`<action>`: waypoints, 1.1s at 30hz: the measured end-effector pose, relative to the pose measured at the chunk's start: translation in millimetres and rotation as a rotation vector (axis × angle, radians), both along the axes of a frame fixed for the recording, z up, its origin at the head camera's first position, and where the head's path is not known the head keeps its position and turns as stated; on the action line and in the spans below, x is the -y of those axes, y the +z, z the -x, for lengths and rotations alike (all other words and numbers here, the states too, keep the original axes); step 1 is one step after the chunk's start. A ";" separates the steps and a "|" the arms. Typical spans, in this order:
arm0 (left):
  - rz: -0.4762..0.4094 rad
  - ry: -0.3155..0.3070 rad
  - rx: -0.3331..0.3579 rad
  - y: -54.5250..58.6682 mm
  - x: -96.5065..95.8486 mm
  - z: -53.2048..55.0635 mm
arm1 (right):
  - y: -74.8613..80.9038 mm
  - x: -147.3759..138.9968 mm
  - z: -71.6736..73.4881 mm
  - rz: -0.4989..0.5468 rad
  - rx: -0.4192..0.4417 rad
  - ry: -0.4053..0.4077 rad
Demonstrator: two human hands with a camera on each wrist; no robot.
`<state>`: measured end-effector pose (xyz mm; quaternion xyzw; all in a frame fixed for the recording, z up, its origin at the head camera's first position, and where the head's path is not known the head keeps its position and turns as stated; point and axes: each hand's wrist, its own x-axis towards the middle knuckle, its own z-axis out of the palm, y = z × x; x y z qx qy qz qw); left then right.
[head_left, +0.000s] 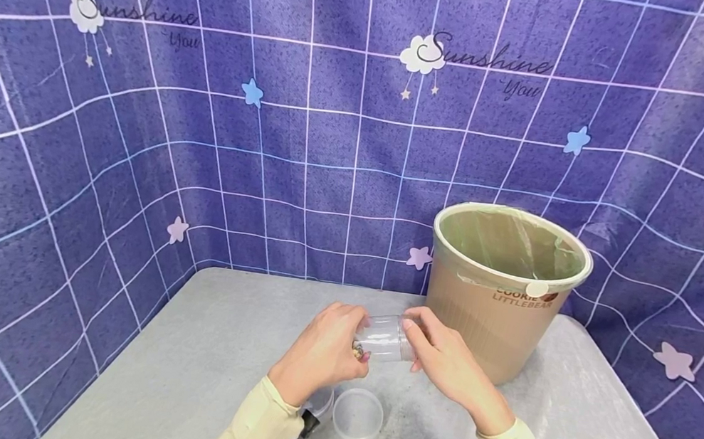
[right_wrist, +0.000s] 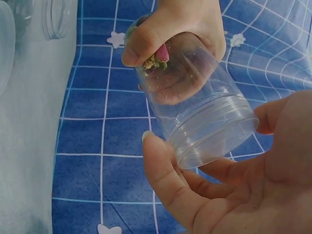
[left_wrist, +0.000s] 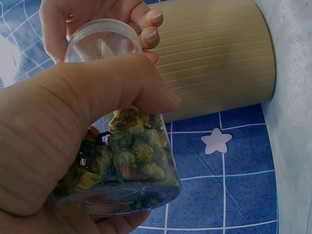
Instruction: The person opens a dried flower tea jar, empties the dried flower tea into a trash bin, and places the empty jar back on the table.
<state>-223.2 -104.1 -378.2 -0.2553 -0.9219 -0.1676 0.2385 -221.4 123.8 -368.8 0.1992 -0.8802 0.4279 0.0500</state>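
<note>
My left hand [head_left: 329,346] grips a clear plastic jar [head_left: 380,337] near its base and holds it tilted almost sideways above the table. Dried flower buds [left_wrist: 129,163], yellow-green and brownish, gather at the base end; one pink bud [right_wrist: 164,52] shows beside the thumb. At the jar's other end, my right hand [head_left: 447,358] holds the clear lid [right_wrist: 214,139] with curled fingers and thumb. Between the lid and my left hand the jar's wall is see-through, with a few specks inside.
A round clear plastic lid [head_left: 357,416] lies on the grey table [head_left: 195,367] close to me. Beside it, another clear container [head_left: 321,401] is partly hidden by my left wrist. Behind my right hand stands a tall beige bin [head_left: 489,327] with a liner. A purple-blue gridded curtain [head_left: 328,138] surrounds the table.
</note>
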 end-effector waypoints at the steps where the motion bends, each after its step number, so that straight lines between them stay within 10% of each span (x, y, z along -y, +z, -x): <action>1: 0.001 -0.001 0.000 0.0 0.0 0.1 | -0.2 -0.3 -0.1 0.000 0.000 0.001; 33: -0.008 0.000 0.015 0.0 -0.4 -1.0 | 1.9 -6.6 -1.6 0.024 -0.095 0.144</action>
